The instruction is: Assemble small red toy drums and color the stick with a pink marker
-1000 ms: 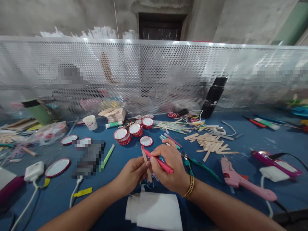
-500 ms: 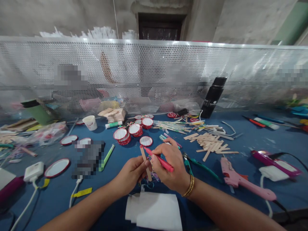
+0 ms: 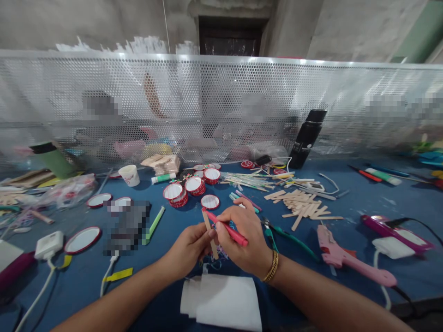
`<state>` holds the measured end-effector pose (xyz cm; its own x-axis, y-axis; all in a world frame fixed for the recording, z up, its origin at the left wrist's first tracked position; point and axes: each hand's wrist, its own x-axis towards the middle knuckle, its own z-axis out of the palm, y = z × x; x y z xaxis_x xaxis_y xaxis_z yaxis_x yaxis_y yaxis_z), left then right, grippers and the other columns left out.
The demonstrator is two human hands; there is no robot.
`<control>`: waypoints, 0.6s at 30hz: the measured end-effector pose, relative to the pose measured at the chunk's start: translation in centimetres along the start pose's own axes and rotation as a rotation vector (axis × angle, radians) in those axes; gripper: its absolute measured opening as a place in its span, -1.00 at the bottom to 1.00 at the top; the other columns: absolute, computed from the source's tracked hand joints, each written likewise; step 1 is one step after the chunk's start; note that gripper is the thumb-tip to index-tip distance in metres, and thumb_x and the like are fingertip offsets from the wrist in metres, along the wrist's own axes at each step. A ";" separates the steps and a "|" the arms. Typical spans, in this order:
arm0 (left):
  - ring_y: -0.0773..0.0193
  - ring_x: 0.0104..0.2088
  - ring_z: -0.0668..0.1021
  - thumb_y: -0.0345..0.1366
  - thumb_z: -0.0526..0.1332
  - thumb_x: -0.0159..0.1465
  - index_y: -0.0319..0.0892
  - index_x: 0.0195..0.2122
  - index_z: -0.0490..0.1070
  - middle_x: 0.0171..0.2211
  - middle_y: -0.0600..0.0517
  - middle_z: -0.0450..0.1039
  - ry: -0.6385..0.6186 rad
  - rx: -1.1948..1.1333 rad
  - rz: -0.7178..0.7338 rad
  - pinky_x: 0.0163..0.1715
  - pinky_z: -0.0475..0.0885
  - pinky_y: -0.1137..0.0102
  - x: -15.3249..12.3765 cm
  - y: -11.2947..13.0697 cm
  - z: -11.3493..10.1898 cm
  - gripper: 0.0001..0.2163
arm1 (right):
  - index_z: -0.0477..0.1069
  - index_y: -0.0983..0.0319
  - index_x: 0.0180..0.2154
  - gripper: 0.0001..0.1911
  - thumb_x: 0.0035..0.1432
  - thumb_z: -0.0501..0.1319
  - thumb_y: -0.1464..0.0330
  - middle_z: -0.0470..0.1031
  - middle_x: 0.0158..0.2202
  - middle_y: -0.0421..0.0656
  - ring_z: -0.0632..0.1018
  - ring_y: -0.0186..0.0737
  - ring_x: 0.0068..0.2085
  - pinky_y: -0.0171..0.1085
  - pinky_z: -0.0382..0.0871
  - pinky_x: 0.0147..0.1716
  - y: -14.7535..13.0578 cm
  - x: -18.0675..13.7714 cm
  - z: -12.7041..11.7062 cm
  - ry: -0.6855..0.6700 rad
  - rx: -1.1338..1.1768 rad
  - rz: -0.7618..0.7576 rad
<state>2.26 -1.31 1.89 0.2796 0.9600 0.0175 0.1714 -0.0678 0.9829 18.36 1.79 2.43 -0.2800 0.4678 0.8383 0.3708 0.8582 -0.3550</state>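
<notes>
Moved since half a second ago: next to nothing; at most a faint shift of the pink marker [image 3: 236, 235] in your right hand [image 3: 252, 240].

Item: your left hand [image 3: 190, 244], grip clamped, thumb and fingers, on a wooden craft stick [image 3: 207, 223] held tilted above the desk [image 3: 367, 196]; middle hidden by your thumb, both ends showing.

Item: your right hand, grip clamped on the pink marker, front end at the stick's top; too small to tell whether the nib touches.

Item: coloured strands [image 3: 217, 265], tangled, partly covered by your hands; kind unclear.

Item: white sheets [image 3: 228, 302], stacked; paper or cloth uncertain.

Item: phone [image 3: 128, 226], masked by pixelation.

Item: perforated metal screen [image 3: 221, 83], cut off at both sides; shapes behind it blurred.
</notes>
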 end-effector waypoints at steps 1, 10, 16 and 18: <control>0.44 -0.65 0.18 0.19 0.11 0.23 -0.19 -0.48 0.26 -0.65 0.18 0.18 0.001 -0.001 0.002 -0.64 0.07 0.48 0.0 -0.1 -0.1 -0.52 | 0.33 0.17 -0.36 -0.94 0.15 0.13 0.44 0.47 -0.46 -0.26 0.50 -0.28 -0.40 -0.04 0.24 0.04 0.0 0.1 0.0 0.006 -0.005 0.004; 0.45 -0.64 0.17 0.18 0.08 0.26 -0.19 -0.47 0.26 -0.64 0.19 0.16 -0.020 0.005 0.020 -0.64 0.05 0.48 0.1 -1.0 -0.3 -0.52 | 0.33 0.17 -0.34 -0.94 0.17 0.12 0.43 0.49 -0.45 -0.25 0.51 -0.26 -0.39 -0.02 0.24 0.04 -0.1 -0.1 -0.1 0.008 -0.002 -0.030; 0.44 -0.64 0.18 0.19 0.08 0.25 -0.18 -0.47 0.25 -0.63 0.18 0.16 -0.014 0.020 0.002 -0.64 0.06 0.47 0.0 -0.7 -0.1 -0.52 | 0.33 0.18 -0.35 -0.95 0.16 0.13 0.44 0.50 -0.44 -0.24 0.52 -0.27 -0.38 -0.02 0.24 0.05 -0.1 -0.1 0.0 0.000 -0.001 -0.023; 0.44 -0.64 0.18 0.19 0.08 0.25 -0.18 -0.47 0.24 -0.63 0.18 0.17 -0.011 0.026 -0.002 -0.63 0.07 0.47 -0.1 -0.6 -0.1 -0.52 | 0.33 0.18 -0.35 -0.95 0.16 0.14 0.44 0.50 -0.44 -0.24 0.52 -0.26 -0.38 -0.03 0.24 0.05 -0.2 -0.1 0.0 0.000 -0.004 -0.023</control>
<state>2.02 -1.31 1.33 0.2892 0.9572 0.0133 0.1966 -0.0730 0.9778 18.31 1.62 2.42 -0.2884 0.4483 0.8461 0.3681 0.8676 -0.3342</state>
